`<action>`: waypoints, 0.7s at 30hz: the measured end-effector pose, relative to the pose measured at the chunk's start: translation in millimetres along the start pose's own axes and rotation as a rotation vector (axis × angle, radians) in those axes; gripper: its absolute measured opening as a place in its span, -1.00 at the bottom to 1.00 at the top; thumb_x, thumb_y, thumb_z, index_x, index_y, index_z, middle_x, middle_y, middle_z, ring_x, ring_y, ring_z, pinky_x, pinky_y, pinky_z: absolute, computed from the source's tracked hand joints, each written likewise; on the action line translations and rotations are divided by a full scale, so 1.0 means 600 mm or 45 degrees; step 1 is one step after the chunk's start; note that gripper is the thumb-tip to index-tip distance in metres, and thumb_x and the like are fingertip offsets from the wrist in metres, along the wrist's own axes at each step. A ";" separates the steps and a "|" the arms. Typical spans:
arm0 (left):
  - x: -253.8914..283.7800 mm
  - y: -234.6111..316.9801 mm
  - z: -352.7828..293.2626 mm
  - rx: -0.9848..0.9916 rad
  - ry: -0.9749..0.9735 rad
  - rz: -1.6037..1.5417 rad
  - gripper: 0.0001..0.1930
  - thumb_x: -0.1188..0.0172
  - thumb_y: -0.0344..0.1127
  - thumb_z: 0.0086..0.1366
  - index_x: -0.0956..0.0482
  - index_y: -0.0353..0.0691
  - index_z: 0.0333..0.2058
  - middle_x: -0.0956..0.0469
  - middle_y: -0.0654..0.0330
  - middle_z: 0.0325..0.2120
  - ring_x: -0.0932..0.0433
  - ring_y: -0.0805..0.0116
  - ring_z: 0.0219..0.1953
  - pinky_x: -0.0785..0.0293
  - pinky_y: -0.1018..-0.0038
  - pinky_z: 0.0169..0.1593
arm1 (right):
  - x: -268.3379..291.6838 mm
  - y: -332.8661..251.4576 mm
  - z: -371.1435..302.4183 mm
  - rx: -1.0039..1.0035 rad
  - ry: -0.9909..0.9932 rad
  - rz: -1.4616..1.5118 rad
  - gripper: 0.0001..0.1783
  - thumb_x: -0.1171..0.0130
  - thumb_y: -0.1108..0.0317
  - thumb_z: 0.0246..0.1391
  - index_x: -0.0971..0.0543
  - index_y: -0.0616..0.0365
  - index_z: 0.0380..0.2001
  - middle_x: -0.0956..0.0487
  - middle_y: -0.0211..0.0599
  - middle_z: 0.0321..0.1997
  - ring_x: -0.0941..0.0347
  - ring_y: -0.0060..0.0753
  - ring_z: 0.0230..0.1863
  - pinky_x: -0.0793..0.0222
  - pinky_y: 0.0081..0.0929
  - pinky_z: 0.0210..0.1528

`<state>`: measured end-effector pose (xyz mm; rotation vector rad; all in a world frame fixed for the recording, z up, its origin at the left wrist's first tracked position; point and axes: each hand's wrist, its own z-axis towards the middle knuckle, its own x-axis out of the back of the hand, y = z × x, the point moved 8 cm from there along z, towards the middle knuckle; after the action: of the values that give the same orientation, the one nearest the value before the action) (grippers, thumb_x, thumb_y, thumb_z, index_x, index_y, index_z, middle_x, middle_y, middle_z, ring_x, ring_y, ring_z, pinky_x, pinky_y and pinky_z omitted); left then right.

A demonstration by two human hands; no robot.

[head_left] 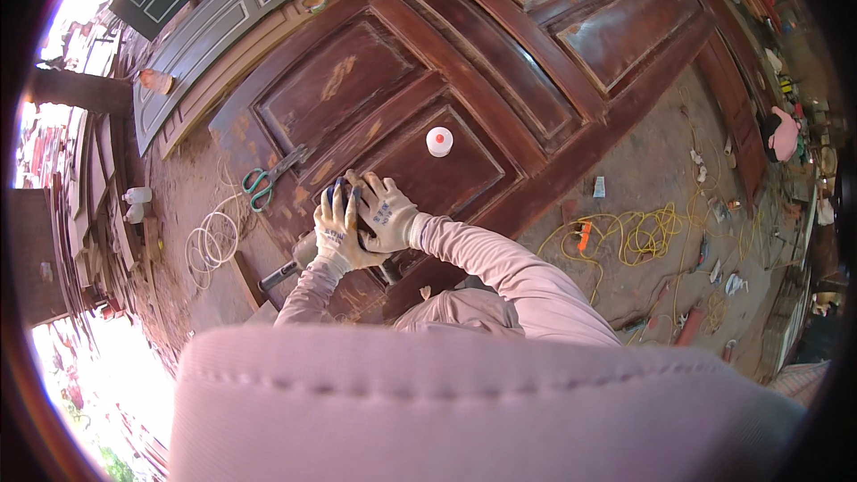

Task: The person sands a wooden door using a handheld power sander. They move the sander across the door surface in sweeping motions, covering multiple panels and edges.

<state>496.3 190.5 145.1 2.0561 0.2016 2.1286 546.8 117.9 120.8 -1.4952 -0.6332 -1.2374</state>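
Note:
Both my hands wear pale work gloves with dark printing. My left hand (336, 230) and my right hand (387, 216) lie side by side, fingers bent over a hand-held power tool (305, 250). Most of its dark body is hidden under the gloves; a grey cylinder and a black tube stick out at the left. Beneath them is a large reddish-brown panelled wooden door (375, 136), with scuffed, lighter patches. On its panel, beyond my right hand, stands a white bottle with a red cap (439, 142). Teal-handled scissors (261, 187) rest by the door's left edge.
A coiled white hose (212, 250) lies on the floor at left, with white jugs (136, 203) beyond. Right of the door are a tangled yellow cord (650, 234) and an orange socket block (585, 235). Grey door panels (210, 22) lie at the far left.

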 end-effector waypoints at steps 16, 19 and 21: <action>0.014 0.004 -0.001 -0.014 -0.008 0.026 0.40 -0.54 0.30 -0.54 -0.24 -0.36 0.33 -0.20 -0.30 0.31 -0.15 -0.36 0.36 -0.19 -0.15 0.28 | 0.011 -0.006 0.002 -0.011 0.001 -0.046 -0.09 -0.10 -0.10 -0.02 -0.37 0.37 0.29 -0.25 0.24 0.41 -0.09 0.27 0.41 -0.11 0.07 0.30; 0.011 0.002 -0.001 -0.009 -0.022 0.028 0.40 -0.54 0.33 -0.50 -0.22 -0.29 0.36 -0.20 -0.27 0.32 -0.17 -0.33 0.34 -0.21 -0.14 0.27 | 0.009 -0.003 -0.001 0.000 0.058 -0.046 -0.06 -0.13 -0.06 -0.04 -0.32 0.38 0.31 -0.13 0.27 0.50 -0.14 0.30 0.38 -0.16 0.09 0.26; 0.019 0.006 0.002 -0.013 0.007 0.003 0.38 -0.53 0.34 -0.49 -0.23 -0.23 0.37 -0.22 -0.26 0.31 -0.19 -0.32 0.33 -0.22 -0.12 0.26 | 0.013 -0.003 -0.001 0.003 0.096 -0.033 -0.05 -0.14 -0.05 -0.06 -0.30 0.38 0.33 -0.09 0.26 0.53 -0.15 0.30 0.37 -0.17 0.10 0.26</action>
<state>496.8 189.4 156.7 2.0464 0.1891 2.1319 547.3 116.3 128.8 -1.4351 -0.6055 -1.3062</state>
